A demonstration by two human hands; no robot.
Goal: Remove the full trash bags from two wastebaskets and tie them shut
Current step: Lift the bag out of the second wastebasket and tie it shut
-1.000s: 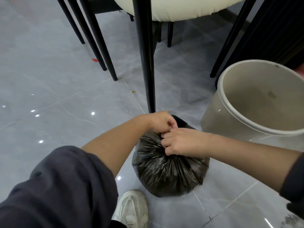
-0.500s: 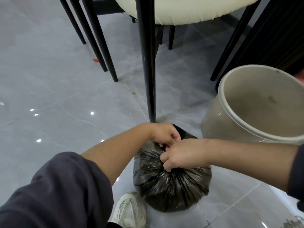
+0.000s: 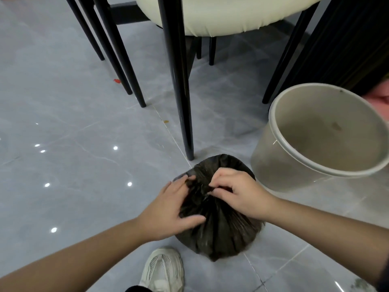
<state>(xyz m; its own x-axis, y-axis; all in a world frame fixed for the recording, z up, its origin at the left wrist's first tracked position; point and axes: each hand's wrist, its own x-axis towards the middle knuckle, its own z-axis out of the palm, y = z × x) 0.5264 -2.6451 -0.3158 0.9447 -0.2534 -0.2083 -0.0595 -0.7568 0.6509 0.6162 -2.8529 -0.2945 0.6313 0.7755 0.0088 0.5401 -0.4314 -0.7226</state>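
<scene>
A full black trash bag [image 3: 223,230] sits on the grey tiled floor, its top gathered into pleats. My left hand [image 3: 168,213] lies spread on the bag's left side, fingers apart, pressing the plastic. My right hand [image 3: 237,192] pinches the gathered neck at the bag's top between thumb and fingers. A beige round wastebasket [image 3: 271,148] stands just right of the bag, with no liner inside it.
A cream-cushioned chair [image 3: 221,15] stands behind the bag; one black leg [image 3: 181,98] comes down right at the bag's far edge. More black legs [image 3: 117,60] are at the left. My white shoe [image 3: 162,270] is near the bag. A dark ribbed panel [image 3: 347,39] is at right.
Both hands were clenched together on the bag's neck. Now my left hand has opened flat on the bag's side, while the right keeps pinching the top. The view has pulled back.
</scene>
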